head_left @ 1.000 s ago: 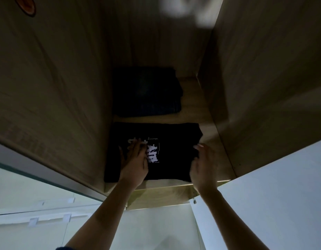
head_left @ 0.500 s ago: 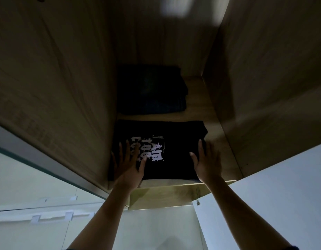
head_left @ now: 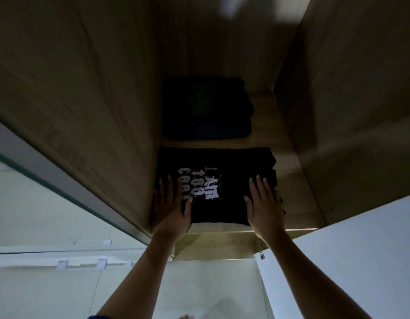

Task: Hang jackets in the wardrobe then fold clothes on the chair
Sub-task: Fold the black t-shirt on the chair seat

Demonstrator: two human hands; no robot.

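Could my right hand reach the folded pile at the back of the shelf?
Probably yes: the right hand lies on the front shirt, and only open shelf separates it from the pile.

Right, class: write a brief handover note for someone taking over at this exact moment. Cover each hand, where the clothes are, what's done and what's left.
Left hand: open, fingers flat on the left side of the black printed T-shirt.
Right hand: open, flat on its right side.
The T-shirt lies folded at the front of the wardrobe shelf; a dark folded garment sits behind it.
Done: this shirt is folded and shelved.
Left: lift both hands away. Anything else to hang or fold is out of view.
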